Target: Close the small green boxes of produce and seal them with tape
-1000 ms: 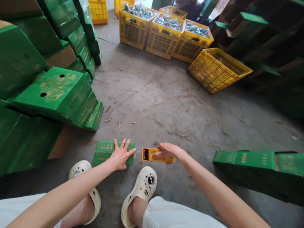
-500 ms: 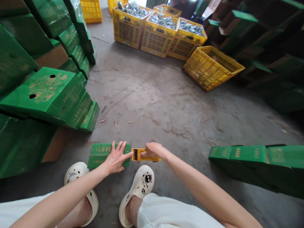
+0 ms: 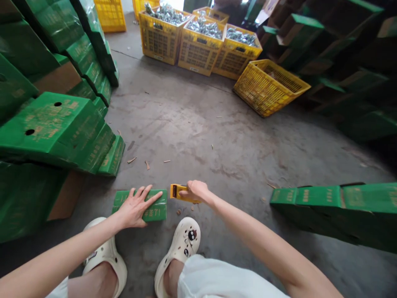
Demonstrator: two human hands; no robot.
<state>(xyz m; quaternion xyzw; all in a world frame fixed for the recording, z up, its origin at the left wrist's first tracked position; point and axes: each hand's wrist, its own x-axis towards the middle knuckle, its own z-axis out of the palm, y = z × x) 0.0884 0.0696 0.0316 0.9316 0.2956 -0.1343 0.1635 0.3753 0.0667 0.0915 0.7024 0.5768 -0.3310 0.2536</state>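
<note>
My left hand (image 3: 135,207) lies across the top of a small green cardboard carton (image 3: 159,211) on the floor, fingers spread and pressing lightly or resting; how firmly is not visible. Pale printed characters show on the carton beside the fingers. In my right hand (image 3: 197,191) is a yellow tape dispenser (image 3: 175,191) with a dark slot at its left end. Its front stands just beyond the carton's right edge, with a narrow gap between them. My right fingers are wrapped round its body, partly hidden behind the hand.
Green cartons (image 3: 56,124) are stacked at the left, more (image 3: 307,31) at the far right. A row of green cartons (image 3: 319,196) stands at the right. Yellow crates (image 3: 198,54) of silvery packets stand at the back, near a tilted yellow basket (image 3: 266,91). Cardboard scraps (image 3: 147,165) litter the floor.
The carton has been turned, its printed line now at the lower right. My left hand has slid left over it. The dispenser has moved slightly up and left, away from my left forefinger.
</note>
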